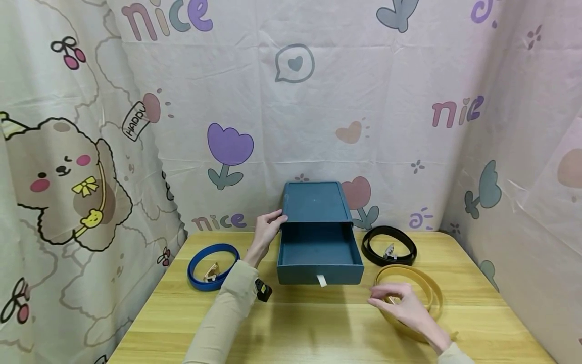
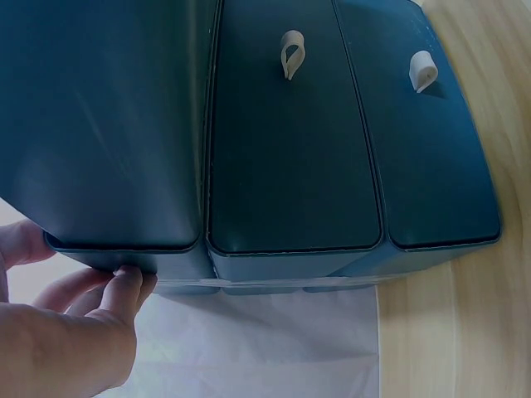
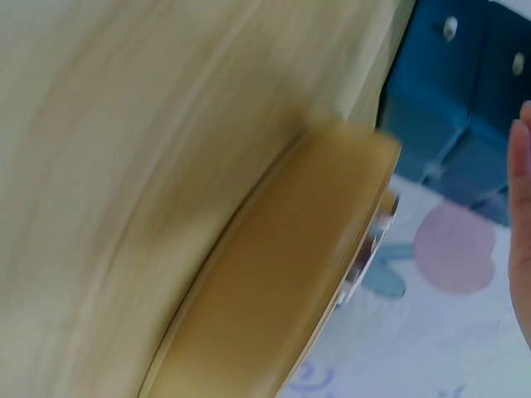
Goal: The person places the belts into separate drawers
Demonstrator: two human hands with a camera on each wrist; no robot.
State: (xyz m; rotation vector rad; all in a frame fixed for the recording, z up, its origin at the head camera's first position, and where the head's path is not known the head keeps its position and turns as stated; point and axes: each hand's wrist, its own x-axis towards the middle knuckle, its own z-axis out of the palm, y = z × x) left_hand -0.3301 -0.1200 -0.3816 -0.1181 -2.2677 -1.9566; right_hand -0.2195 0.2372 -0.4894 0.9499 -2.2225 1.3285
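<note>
Table (image 1: 313, 323): pale wood, spread beneath both hands
Right hand (image 1: 404, 306): front right, poised over a coil, fingers bent toward the thumb, grasping nothing
Yellow belt (image 3: 274, 274): directly under the right hand, by far the nearer of the two; a loose loop standing on edge, its long axis running front to back, near end slanting right
Drawer (image 1: 300, 274): slid out toward the person, white tab (image 1: 322, 280) on its front; to the right hand's left and slightly farther off, its front running left to right, across the yellow belt's length
Blue belt (image 1: 204, 286): coiled at the table's left
Black belt (image 1: 402, 260): coiled just beyond the yellow one, right of the drawer
Left hand (image 1: 265, 230): grasping the box's upper left edge, well apart from the yellow belt
Box (image 1: 313, 202): blue-green, three drawers tall, at the back
Cloth (image 1: 295, 116): printed, hanging behind
</note>
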